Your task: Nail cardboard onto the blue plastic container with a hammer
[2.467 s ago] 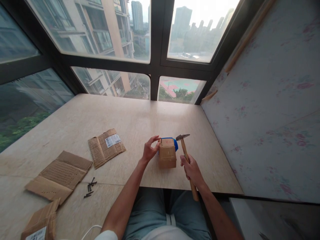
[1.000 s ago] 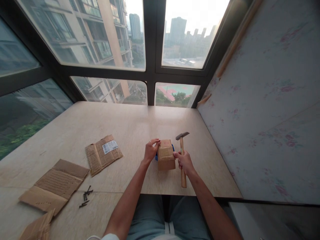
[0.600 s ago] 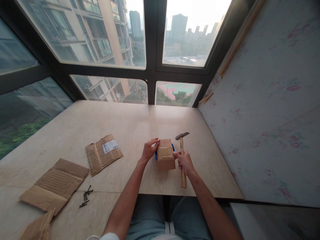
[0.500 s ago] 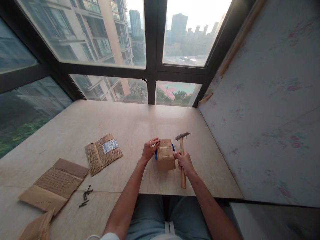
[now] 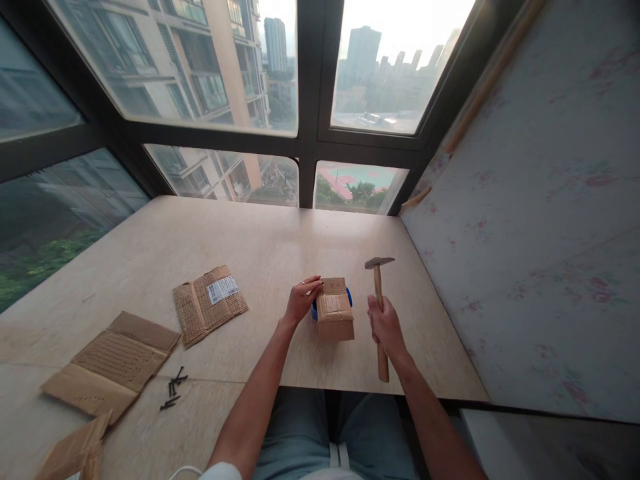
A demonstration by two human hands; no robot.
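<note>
My right hand [image 5: 386, 327] is wrapped round the wooden handle of a hammer [image 5: 381, 287]. Its metal head points up, to the right of a small cardboard box [image 5: 334, 308]. Fingers of my left hand [image 5: 302, 300] are pinched together at the box's upper left edge. A small dark spot shows at those fingertips; whether it is a nail I cannot tell. Under the box, a round blue object [image 5: 349, 295] sticks out on both sides, mostly hidden.
Several dark nails [image 5: 173, 388] lie loose on the pale tabletop [image 5: 240, 240] at the left. Flattened cardboard pieces lie near them: one with a white label [image 5: 223, 290], one folded open [image 5: 113, 367], another at the lower left [image 5: 77, 450]. Windows stand behind, a papered wall [image 5: 540, 233] at right.
My right hand has moved right with the hammer, away from the box's side. My left hand stays at the box's upper left edge. The view has shifted slightly.
</note>
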